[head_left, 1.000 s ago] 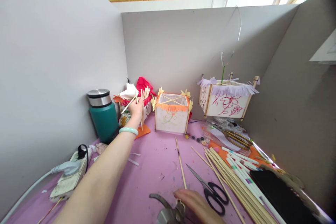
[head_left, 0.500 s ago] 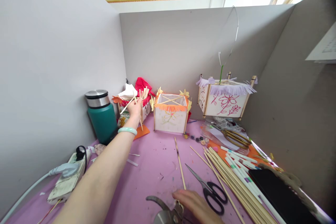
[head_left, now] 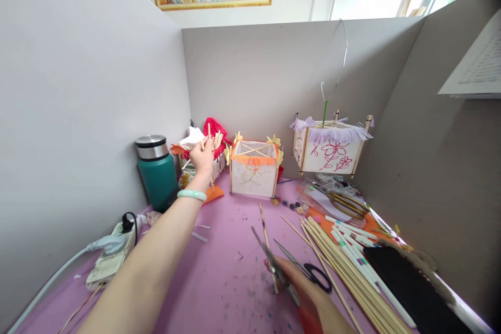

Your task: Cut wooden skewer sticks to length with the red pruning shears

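Note:
My left hand [head_left: 202, 155] reaches to the back left, with a pale green bangle on the wrist. Its fingers are closed on a short wooden stick [head_left: 210, 138] that stands among others in a small box [head_left: 188, 172] stuffed with white and red paper. My right hand [head_left: 313, 295] is low at the bottom edge, closed on a pair of metal cutters [head_left: 274, 263] with a red handle. The blades point up and left and are blurred. Black-handled scissors [head_left: 313, 271] lie right beside this hand. A single thin stick [head_left: 265, 229] lies on the purple table.
A teal flask [head_left: 158, 177] stands left of the box. Two paper lanterns stand at the back, orange-fringed [head_left: 254, 172] and purple-fringed [head_left: 332, 148]. A bundle of long bamboo sticks and pens [head_left: 352, 266] lies right, beside a black case [head_left: 410, 292]. A power strip [head_left: 111, 258] sits left. Grey partitions enclose the table.
My right hand has picked the cutters up off the table, and their blades now point up and left. My left hand has closed on a stick in the box.

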